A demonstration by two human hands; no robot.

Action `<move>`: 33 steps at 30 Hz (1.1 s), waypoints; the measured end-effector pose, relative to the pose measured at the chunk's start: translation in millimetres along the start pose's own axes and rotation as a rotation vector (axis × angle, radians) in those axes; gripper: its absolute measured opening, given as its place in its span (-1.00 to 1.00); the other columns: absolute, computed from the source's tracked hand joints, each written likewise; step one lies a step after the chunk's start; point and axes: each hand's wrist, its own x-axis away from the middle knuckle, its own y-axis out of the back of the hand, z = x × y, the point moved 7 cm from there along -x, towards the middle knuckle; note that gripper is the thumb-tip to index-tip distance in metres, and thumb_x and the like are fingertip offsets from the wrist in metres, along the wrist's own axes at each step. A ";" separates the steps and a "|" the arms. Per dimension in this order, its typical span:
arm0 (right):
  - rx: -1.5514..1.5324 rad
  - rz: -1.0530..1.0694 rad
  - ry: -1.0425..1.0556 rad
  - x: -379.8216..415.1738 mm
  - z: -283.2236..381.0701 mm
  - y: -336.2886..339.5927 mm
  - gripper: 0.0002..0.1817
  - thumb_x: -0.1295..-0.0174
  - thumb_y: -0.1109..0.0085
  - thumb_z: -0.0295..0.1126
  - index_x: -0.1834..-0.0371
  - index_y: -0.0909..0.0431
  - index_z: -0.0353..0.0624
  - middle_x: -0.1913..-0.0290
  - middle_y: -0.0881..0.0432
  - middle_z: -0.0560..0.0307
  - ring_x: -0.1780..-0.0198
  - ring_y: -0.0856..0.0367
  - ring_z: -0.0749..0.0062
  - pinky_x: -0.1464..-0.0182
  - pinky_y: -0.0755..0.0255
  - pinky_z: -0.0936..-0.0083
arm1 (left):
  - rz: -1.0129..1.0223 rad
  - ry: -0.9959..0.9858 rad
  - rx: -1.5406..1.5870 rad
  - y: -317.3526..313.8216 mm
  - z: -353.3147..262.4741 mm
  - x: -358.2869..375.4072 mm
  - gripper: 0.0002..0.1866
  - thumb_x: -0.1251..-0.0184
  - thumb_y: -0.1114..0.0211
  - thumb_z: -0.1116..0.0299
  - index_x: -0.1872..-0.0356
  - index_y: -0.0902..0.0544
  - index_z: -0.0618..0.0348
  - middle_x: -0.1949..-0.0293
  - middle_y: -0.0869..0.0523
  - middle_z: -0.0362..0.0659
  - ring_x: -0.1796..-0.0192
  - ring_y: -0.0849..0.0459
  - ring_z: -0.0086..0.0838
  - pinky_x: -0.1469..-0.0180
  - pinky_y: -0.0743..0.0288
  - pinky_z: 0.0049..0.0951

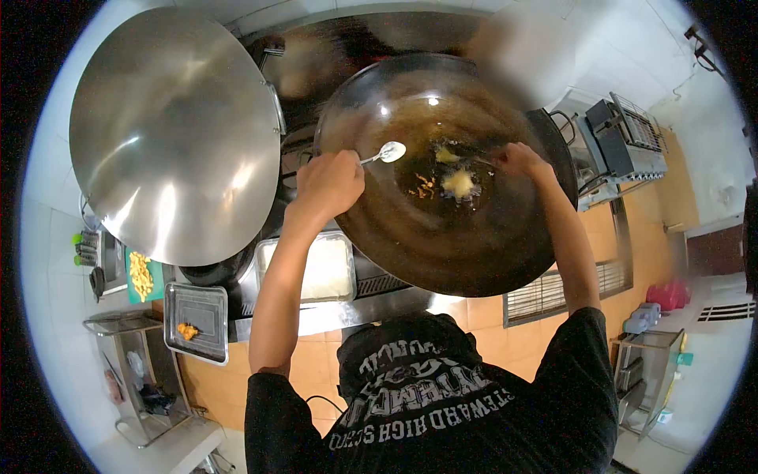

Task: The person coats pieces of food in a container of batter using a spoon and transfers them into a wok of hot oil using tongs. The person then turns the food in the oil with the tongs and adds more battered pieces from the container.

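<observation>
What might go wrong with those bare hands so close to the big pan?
The right hand is low over the big pan, near a pale lump in shiny liquid. If that's hot oil, as it seems, a splash might burn the skin.

The left hand holds a spoon over the pan, with no glove. If the spoon slipped, it might fall in and make a splash.

Just one cam here, head-worn and super wide (black corners and all), looking forward and steeply down past the black shirt (466, 419), near enough that the wok (442, 249) takes up much of the middle.
</observation>
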 end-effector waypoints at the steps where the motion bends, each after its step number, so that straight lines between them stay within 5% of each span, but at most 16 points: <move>1: 0.009 0.000 -0.021 -3.3 -2.8 -2.5 -0.68 -0.28 -0.14 -0.12 0.10 -0.71 -0.08 0.24 -0.71 -0.18 0.12 -0.65 -0.16 0.01 -0.52 0.07 | 0.004 0.005 0.005 2.3 -1.8 2.0 -0.75 -0.27 -0.10 0.28 0.26 -0.70 0.17 0.27 -0.72 0.15 0.14 -0.69 0.09 0.03 -0.51 0.02; 11: -0.063 0.043 -0.084 0.0 0.1 5.9 -0.65 -0.25 -0.17 -0.08 0.04 -0.72 0.00 0.07 -0.69 -0.16 -0.08 -0.59 -0.09 -0.12 -0.47 0.09 | -0.012 -0.012 0.009 -1.0 -9.0 -0.4 -0.74 -0.25 -0.10 0.31 0.27 -0.72 0.21 0.28 -0.72 0.17 0.12 -0.70 0.08 0.00 -0.51 0.01; 19: 0.043 0.035 -0.034 9.4 -2.9 5.1 -0.66 -0.24 -0.16 -0.08 0.23 -0.70 -0.13 0.26 -0.70 -0.17 0.09 -0.66 -0.11 0.01 -0.52 0.06 | -0.010 -0.021 -0.001 -7.4 -10.2 -3.0 -0.74 -0.28 -0.10 0.28 0.27 -0.72 0.16 0.26 -0.73 0.13 0.12 -0.71 0.05 0.00 -0.52 -0.01; 29: 0.005 0.037 -0.039 27.2 0.5 19.5 -0.69 -0.22 -0.09 -0.16 0.18 -0.69 -0.11 0.27 -0.69 -0.19 0.12 -0.66 -0.15 0.03 -0.53 0.04 | -0.012 -0.061 -0.017 -5.5 -25.2 -1.1 -0.73 -0.26 -0.10 0.31 0.30 -0.70 0.26 0.31 -0.72 0.18 0.18 -0.70 0.10 0.06 -0.53 0.04; 31: -0.015 0.216 -0.167 35.7 -2.8 17.2 -0.67 -0.22 -0.10 -0.14 0.12 -0.69 -0.09 0.26 -0.70 -0.15 0.17 -0.66 -0.15 0.08 -0.53 0.07 | -0.028 -0.063 -0.010 -4.3 -26.9 0.8 -0.74 -0.25 -0.10 0.31 0.30 -0.70 0.26 0.31 -0.72 0.18 0.17 -0.70 0.09 0.06 -0.52 0.03; 33: -0.049 0.109 -0.056 47.1 -8.5 29.0 -0.64 -0.24 -0.10 -0.10 0.07 -0.69 -0.08 0.34 -0.69 -0.09 0.29 -0.66 -0.04 0.20 -0.53 0.14 | -0.050 -0.065 0.003 -3.7 -27.8 1.4 -0.74 -0.24 -0.10 0.32 0.30 -0.70 0.26 0.31 -0.72 0.18 0.16 -0.70 0.08 0.05 -0.52 0.02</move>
